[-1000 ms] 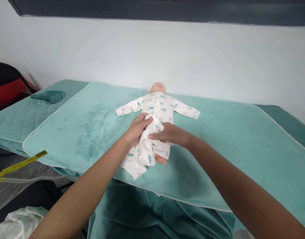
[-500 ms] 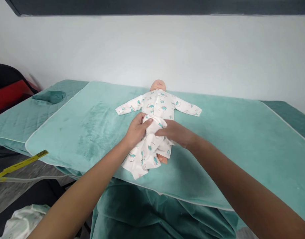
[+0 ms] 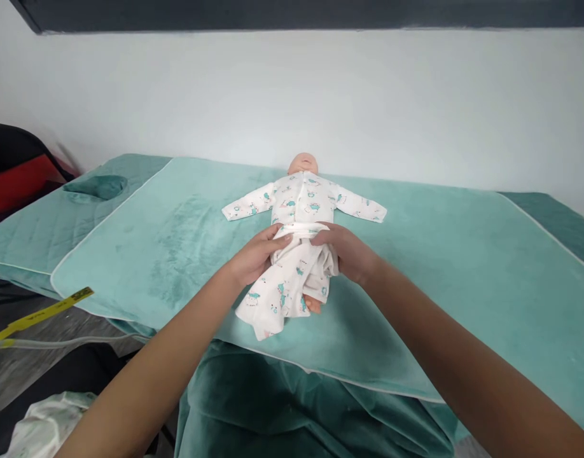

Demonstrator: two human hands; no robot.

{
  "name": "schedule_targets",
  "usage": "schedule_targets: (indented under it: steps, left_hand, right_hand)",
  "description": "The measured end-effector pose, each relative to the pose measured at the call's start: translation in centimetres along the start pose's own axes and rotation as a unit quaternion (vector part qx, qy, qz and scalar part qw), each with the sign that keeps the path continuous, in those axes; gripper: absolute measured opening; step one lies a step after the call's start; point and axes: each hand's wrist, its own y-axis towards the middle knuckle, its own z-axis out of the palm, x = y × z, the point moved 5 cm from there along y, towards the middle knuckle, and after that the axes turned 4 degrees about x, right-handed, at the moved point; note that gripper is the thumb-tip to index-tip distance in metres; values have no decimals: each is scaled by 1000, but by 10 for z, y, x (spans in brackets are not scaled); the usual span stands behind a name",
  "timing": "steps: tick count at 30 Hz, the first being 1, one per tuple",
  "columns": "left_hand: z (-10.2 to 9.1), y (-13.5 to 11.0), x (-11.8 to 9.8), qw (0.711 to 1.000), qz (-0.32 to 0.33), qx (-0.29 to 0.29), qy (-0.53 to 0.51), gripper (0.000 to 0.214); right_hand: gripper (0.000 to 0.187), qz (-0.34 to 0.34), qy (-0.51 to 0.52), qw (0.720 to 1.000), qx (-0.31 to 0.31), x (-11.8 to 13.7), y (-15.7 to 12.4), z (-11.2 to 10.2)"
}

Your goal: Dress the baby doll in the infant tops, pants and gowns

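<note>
A baby doll (image 3: 303,163) lies on its back on the green bed, its head toward the wall. It wears a white printed long-sleeved top (image 3: 304,197) with both sleeves spread outward. Printed baby pants (image 3: 285,286) of the same cloth lie bunched over its lower body, and one foot (image 3: 313,304) shows below a cuff. My left hand (image 3: 261,253) pinches the waistband from the left, thumb on top. On the right side, my right hand (image 3: 347,251) grips the same waistband, its fingers partly hidden behind the cloth.
The green velvet bed cover (image 3: 439,273) spreads to both sides, with a face hole (image 3: 95,187) at the far left. A yellow tag (image 3: 44,313) hangs on a pale cable. Patterned cloth (image 3: 51,423) rests on a black chair at the lower left. A white wall stands behind.
The waistband is now stretched wider between my hands and lies across the doll's waist. My right hand has shifted slightly right, and the loose leg of the pants hangs smoother.
</note>
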Motion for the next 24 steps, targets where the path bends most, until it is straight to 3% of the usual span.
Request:
schedule_targets:
  steps: [3,6,8,10,13,17,19,21,24]
  left_hand:
    - [3,15,5,997,46,-26,-65,40]
    - [4,24,6,994,63,-52,-79,37]
    - [4,22,5,998,34,-38,-36,36]
    - [6,17,5,999,-25,13,41,38]
    - [5,8,4,990,-69,59,110,38]
    - [-2,10,0,999,21,-3,42,35]
    - [-3,12,2,998,50,-24,7,35]
    - [-3,11,7,998,54,-39,-19,37]
    - [-2,6,14,999,2,-39,-16,44]
  right_hand:
    - [18,-4,41,998,46,1,7,4]
    - [17,-2,65,997,38,0,13,0]
    - [14,21,62,998,16,-3,13,-4]
    - [12,39,39,998,-3,-5,9,-6]
    - [25,17,-36,999,24,0,4,-3]
    - [36,32,-197,973,117,-1,1,9]
    - [36,43,-250,958,133,-4,2,10]
    - [33,42,-245,962,114,-6,5,8]
    - [30,28,-155,985,68,-9,7,4]
